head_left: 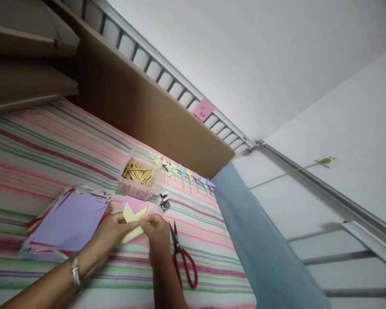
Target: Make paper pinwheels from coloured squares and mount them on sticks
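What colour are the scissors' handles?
Red; the scissors lie beside the right hand, clearest in the head view.

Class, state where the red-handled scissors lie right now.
In the head view, the scissors lie on the striped cloth just right of the right hand holding the yellow paper, between that hand and the blue fabric.

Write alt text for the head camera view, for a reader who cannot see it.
A left hand and right hand pinch a folded yellow paper sheet over a striped cloth. Red-handled scissors lie right of them, a stack of coloured paper squares left, a clear plastic box of wooden sticks beyond.
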`<action>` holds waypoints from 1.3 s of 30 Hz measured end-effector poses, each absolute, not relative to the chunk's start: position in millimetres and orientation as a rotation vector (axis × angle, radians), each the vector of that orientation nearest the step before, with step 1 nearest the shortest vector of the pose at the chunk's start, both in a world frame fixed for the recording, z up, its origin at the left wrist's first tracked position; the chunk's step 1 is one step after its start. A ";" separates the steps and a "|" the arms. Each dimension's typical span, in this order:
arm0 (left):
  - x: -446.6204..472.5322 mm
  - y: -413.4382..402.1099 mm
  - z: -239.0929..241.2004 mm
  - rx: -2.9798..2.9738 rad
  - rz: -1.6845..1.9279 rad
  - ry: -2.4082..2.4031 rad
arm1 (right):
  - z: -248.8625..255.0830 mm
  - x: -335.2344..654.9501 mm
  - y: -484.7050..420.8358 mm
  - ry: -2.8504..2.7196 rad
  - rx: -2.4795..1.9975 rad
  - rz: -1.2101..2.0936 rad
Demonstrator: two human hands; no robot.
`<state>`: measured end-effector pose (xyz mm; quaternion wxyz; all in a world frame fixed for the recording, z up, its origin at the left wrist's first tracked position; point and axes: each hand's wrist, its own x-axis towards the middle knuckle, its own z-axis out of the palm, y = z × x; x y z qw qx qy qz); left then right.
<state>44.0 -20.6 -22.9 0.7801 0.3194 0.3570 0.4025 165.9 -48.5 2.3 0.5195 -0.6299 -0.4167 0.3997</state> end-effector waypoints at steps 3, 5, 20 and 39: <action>43.9 -21.1 -20.5 0.671 0.866 0.750 | 2.1 166.4 -48.8 -1.021 -1.511 0.953; 43.5 -22.0 -16.6 0.653 0.860 0.742 | 1.6 166.9 -48.8 -1.028 -1.515 0.953; 42.4 -18.4 -17.5 0.681 0.888 0.656 | 10.1 164.2 -48.8 -1.161 -1.466 0.879; 38.5 -21.4 -13.8 0.792 0.922 0.728 | 5.6 176.5 -73.1 -1.020 -1.438 0.932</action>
